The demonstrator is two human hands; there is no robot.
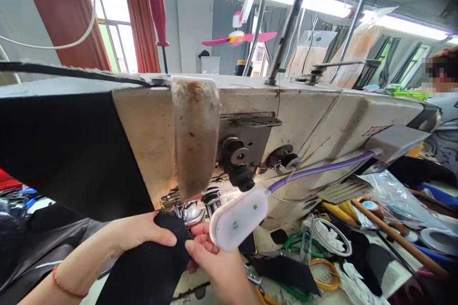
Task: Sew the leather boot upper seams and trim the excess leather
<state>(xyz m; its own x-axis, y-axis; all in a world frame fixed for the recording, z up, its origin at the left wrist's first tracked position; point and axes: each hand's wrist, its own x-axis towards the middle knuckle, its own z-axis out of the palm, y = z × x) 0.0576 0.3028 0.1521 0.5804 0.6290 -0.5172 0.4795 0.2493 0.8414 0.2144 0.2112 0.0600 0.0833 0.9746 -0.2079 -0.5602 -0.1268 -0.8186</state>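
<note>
A sewing machine with a worn cream body fills the middle of the view. Below its needle area, a piece of black fabric hangs between my hands. My left hand grips this fabric from the left, thumb on top and the other fingers hidden. At its right edge, my right hand pinches the cloth between thumb and fingers. Just above that hand sits a white oval lamp head on a purple flexible neck, partly covering the fingers. The presser foot area is lit and close to both hands.
A red-handled screwdriver stands upright on the machine top. Right of the machine lie green-handled scissors, a tape roll, a wooden stick and scraps. A large black sheet covers the machine's left end. A person is at far right.
</note>
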